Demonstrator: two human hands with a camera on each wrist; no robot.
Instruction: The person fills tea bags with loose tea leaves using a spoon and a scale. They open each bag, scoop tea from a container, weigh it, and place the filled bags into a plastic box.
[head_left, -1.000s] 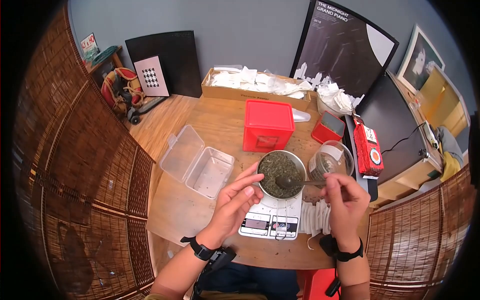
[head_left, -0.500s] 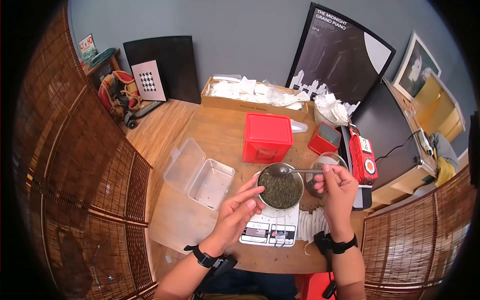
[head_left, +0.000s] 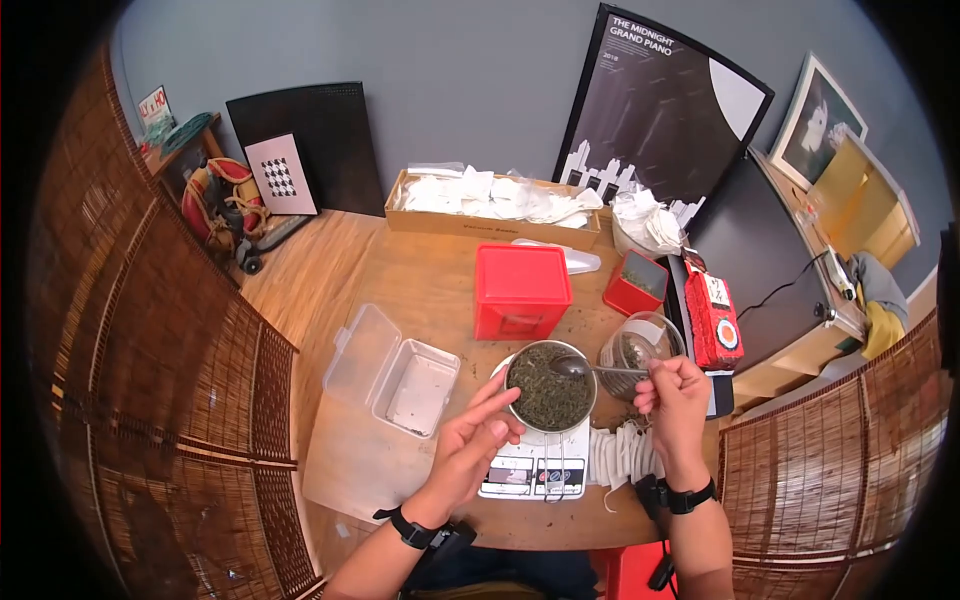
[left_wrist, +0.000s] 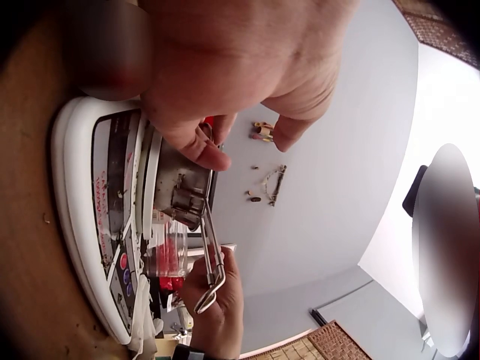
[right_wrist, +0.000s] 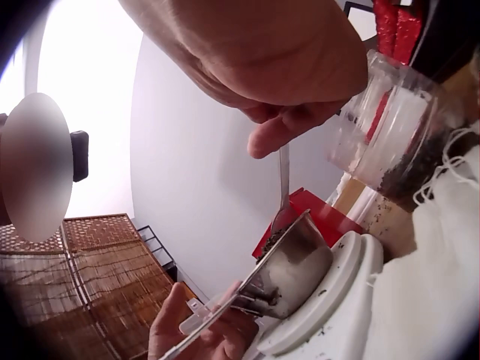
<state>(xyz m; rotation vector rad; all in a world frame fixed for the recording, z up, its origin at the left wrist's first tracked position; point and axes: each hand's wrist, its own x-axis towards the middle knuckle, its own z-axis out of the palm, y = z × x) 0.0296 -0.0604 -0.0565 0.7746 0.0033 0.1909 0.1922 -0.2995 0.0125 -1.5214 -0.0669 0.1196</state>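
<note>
A metal pot (right_wrist: 300, 271) of dried green leaves (head_left: 548, 398) sits on a white kitchen scale (head_left: 576, 448), its wire handle (left_wrist: 214, 274) toward the person. My left hand (head_left: 468, 450) is at the pot's left side, fingers extended along it near the rim and thumb apart. Between thumb and fingers, my right hand (head_left: 678, 412) pinches the handle of a metal spoon (head_left: 572, 367); its bowl is over the leaves at the far right of the pot. Beyond the right hand stands a clear jar (head_left: 650, 328) with some dark leaves inside.
Beside the scale lies a row of white pouches (head_left: 622, 455). An open clear plastic box (head_left: 420, 392) is at left. Behind the pot stands a red lidded canister (head_left: 522, 285), with an open red tin (head_left: 634, 290) and red foil bag (head_left: 716, 320) farther right. A cardboard box (head_left: 480, 228) holds white packets.
The spoon went from the middle of the leaves to the pot's far rim, then slightly back toward the right side. My left hand stays beside the pot.
</note>
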